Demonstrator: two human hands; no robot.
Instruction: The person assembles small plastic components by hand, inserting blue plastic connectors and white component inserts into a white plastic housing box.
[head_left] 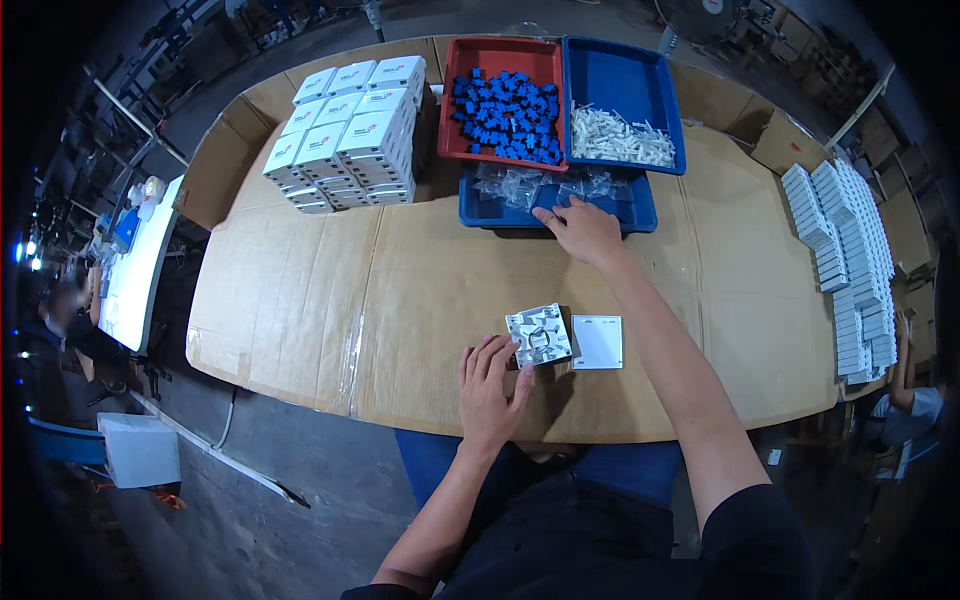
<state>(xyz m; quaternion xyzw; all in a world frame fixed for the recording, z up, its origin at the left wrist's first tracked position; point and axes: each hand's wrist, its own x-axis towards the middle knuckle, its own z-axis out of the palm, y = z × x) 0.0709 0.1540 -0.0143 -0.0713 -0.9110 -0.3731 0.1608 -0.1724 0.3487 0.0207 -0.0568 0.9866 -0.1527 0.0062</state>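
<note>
A white square plastic housing [538, 334] with an open, ribbed inside and a round ring at its middle lies on the cardboard. My left hand [488, 390] grips its lower left corner between the fingers and thumb. Just right of it, a flat white square cover plate [597, 343] rests apart. My right hand [585, 232] reaches over the near edge of a low blue tray [480, 217] that holds small clear plastic bags [508, 187]. Its thumb and fingers are spread, with nothing visible between them.
Behind stand a red tray [450, 147] of small blue parts and a blue tray [622, 72] of white plugs or screws. White boxes [345, 130] are stacked at far left, white housings [850, 260] at right. Cardboard flaps [225, 165] edge the table. Other people sit at both sides.
</note>
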